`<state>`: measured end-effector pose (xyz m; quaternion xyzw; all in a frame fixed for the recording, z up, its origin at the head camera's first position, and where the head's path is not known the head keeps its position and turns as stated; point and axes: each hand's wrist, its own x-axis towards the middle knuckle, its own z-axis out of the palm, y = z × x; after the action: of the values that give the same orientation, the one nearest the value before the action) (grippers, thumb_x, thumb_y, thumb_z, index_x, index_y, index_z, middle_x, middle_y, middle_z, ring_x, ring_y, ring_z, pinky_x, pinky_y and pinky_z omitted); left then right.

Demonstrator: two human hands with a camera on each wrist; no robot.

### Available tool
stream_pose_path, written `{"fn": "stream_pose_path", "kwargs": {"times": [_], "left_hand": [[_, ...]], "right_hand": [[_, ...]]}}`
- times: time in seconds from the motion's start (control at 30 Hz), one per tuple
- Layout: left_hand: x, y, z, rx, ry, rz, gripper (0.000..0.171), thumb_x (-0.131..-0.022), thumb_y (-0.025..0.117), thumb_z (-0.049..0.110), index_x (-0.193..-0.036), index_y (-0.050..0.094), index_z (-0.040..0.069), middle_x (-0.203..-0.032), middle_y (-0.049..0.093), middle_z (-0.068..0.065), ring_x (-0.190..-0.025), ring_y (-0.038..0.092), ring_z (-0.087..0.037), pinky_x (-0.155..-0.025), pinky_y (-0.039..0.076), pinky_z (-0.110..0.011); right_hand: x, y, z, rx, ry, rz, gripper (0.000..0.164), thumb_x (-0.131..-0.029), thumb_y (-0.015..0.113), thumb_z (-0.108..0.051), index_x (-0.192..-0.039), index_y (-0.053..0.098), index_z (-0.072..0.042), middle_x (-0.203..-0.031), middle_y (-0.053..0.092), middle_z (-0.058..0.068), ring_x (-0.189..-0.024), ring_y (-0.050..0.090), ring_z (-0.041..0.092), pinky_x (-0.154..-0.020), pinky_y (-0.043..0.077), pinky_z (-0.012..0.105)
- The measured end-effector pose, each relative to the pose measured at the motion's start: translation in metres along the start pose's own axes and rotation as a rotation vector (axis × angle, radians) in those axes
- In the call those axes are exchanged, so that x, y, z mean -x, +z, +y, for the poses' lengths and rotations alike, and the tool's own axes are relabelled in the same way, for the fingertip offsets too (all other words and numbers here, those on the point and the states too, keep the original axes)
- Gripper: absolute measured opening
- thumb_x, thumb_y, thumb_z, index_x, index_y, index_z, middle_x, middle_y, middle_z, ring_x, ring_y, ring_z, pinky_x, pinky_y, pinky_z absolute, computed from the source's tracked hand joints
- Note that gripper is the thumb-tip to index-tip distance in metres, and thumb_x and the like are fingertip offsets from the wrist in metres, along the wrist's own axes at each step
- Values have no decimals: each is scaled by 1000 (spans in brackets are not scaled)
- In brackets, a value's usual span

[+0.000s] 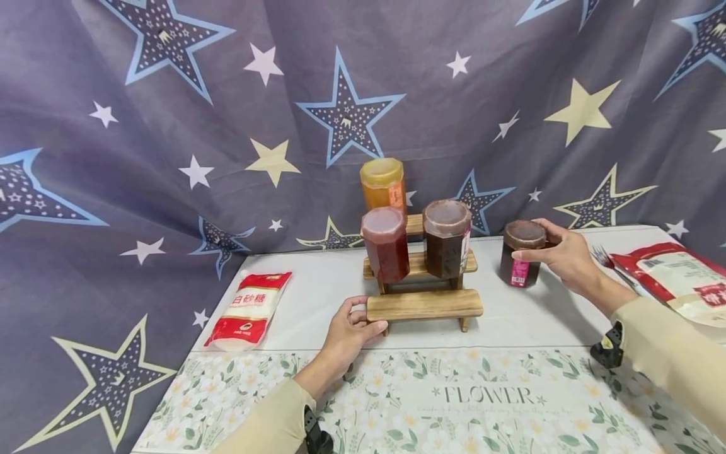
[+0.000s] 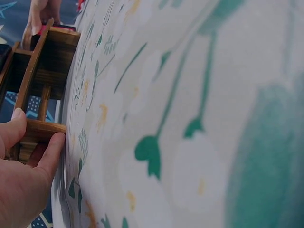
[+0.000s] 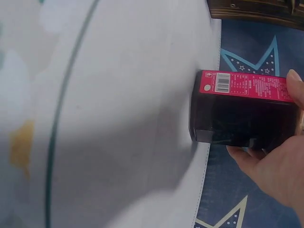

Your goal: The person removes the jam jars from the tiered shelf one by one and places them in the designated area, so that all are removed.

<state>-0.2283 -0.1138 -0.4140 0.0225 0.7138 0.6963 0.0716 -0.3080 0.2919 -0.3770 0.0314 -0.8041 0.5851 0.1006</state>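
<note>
A small three-step wooden rack (image 1: pixel 425 305) stands on the table. My left hand (image 1: pixel 350 326) grips the left end of its lowest step, thumb and fingers on either side of the wood in the left wrist view. To the right of the rack, my right hand (image 1: pixel 568 257) holds a dark jar (image 1: pixel 508 263) with a pink label near its lid; whether its base touches the table I cannot tell. On the middle step sit a red jar (image 1: pixel 388 252) and another dark jar (image 1: pixel 443 243). A yellow jar (image 1: pixel 375 194) is on the top step behind them.
At the left lies a red-and-white sugar bag (image 1: pixel 249 309). A fork (image 1: pixel 615 265) and a larger red-and-white bag (image 1: pixel 677 280) lie at the far right, beyond my right hand. A floral mat (image 1: pixel 454 372) covers the front of the table, and a star-patterned curtain (image 1: pixel 317 38) hangs close behind.
</note>
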Motion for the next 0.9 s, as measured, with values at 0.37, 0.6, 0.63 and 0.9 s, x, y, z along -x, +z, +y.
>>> {"fn": "stream_pose_path", "kwargs": {"times": [0.37,0.6,0.63,0.9], "left_hand": [[0,0,0,7,3,-8,62,-84,73,1,-136,40,5,-108,63,-18,-90,66,-19,-85,59,-36],[1,0,0,7,3,-5,62,-84,73,1,-136,39,5,-108,63,-18,-91,66,-19,-85,59,-36],[1,0,0,6,3,-5,62,-84,73,1,-136,39,5,-108,63,-18,-91,66,-19,-85,59,-36],[0,1,-1,1,2,3,62,-84,72,0,-136,39,4,-107,63,-18,-90,66,-19,-84,59,-36]], "right_hand": [[5,-1,4,7,-6,7,69,-75,85,-19,-134,51,-11,-101,62,-19,-90,58,-3,-73,53,11],[4,0,6,20,-22,19,67,-74,86,-19,-132,53,-12,-100,63,-19,-88,59,-2,-71,53,11],[4,1,6,25,-26,18,67,-74,85,-19,-132,53,-12,-100,63,-19,-88,59,-1,-71,53,11],[6,5,5,77,-51,20,65,-78,83,-19,-133,49,-11,-106,60,-8,-86,56,1,-69,51,11]]}}
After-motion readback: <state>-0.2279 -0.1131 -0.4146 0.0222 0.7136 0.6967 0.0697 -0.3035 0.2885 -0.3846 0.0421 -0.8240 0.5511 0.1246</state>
